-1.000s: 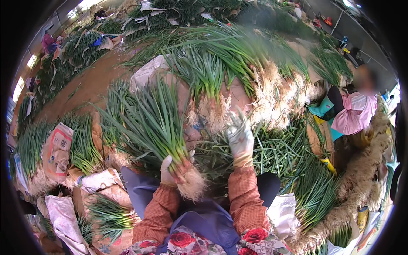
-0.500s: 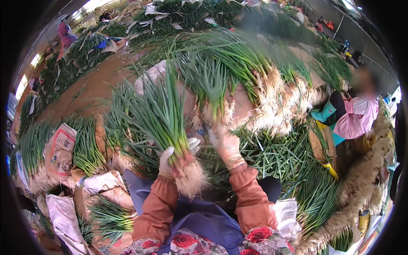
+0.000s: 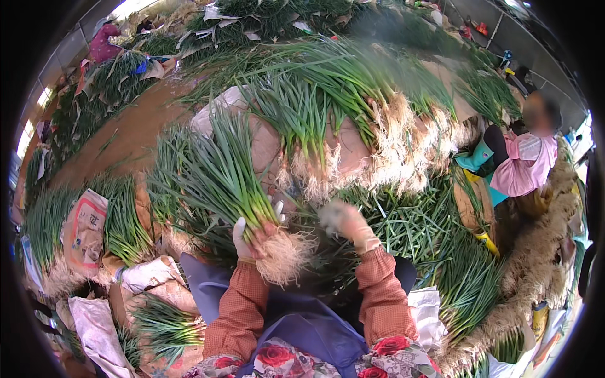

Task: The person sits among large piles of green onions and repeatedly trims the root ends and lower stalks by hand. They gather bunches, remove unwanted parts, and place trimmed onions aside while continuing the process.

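Observation:
My left hand [image 3: 243, 242], in a pale glove, is closed round a thick bunch of green onions [image 3: 236, 179]. Its reddish stems and shaggy pale roots point toward me, and the long green leaves lean up and left. To the right of the roots is my right hand [image 3: 348, 227], gloved and apart from the bunch. Motion smears its fingers, so I cannot see whether anything is in them. Just beyond both hands, more green onions [image 3: 302, 129] lie on brown sacking [image 3: 265, 146], roots toward me.
Loose green leaves [image 3: 403, 227] are heaped right of my right hand. A larger root-on pile [image 3: 397, 138] lies beyond. Another person [image 3: 526, 160] in pink sits at the right. Bundled green onions [image 3: 126, 217] and folded sacks [image 3: 88, 230] line the left.
My right hand has moved right and toward me, away from the green onions on the sacking. The bunch in my left hand has turned slightly, its roots swinging right.

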`<state>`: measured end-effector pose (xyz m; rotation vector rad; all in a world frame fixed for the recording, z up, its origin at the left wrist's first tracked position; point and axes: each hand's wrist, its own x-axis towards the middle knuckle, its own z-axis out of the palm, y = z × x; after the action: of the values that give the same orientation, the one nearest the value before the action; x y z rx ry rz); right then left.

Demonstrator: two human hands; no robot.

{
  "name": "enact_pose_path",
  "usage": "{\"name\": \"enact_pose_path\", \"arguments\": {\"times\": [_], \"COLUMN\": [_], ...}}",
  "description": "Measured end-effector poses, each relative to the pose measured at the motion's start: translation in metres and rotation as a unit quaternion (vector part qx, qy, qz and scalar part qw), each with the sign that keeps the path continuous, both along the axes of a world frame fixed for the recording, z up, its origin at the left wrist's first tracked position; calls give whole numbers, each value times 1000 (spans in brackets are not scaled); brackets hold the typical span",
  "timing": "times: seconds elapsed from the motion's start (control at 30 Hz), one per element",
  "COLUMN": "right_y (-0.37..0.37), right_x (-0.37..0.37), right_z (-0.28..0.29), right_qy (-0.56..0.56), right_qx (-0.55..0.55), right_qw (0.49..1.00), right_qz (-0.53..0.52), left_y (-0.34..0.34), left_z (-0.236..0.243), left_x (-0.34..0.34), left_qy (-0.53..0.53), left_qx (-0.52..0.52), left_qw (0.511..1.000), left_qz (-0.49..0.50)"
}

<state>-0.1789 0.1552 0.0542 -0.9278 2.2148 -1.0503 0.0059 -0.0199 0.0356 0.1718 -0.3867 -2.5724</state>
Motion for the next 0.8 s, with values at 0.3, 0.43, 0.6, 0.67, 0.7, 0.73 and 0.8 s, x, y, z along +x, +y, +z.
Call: {"name": "enact_pose_path", "arguments": {"times": [0.3,0.43,0.6,0.67,0.7,0.73,0.8], "right_y": [-52,-39,-17,-2,7,20,46], "right_x": [-21,36,65,59,55,41,16], "right_z": [6,-15,-23,-27,-26,-61,-98], "right_qy": [310,355,314,289,276,199,68], "right_qx": [5,-1,-67,-71,-40,-73,-63], "right_qw": [935,935,944,952,959,977,989], "right_qz": [-171,-25,70,64,59,-13,-117], "left_y": [5,-10,3,10,8,9,14], "left_z": [32,-19,-11,-12,-6,0,17], "left_x": [1,0,-5,-5,-2,-8,-12], "left_qy": [19,-11,-26,-43,-33,-16,7], "left_qx": [-98,22,-33,-35,-21,-6,7], "left_qw": [994,996,993,997,998,999,998], "left_qz": [-38,-90,-110,-57,-49,-51,-56]}}
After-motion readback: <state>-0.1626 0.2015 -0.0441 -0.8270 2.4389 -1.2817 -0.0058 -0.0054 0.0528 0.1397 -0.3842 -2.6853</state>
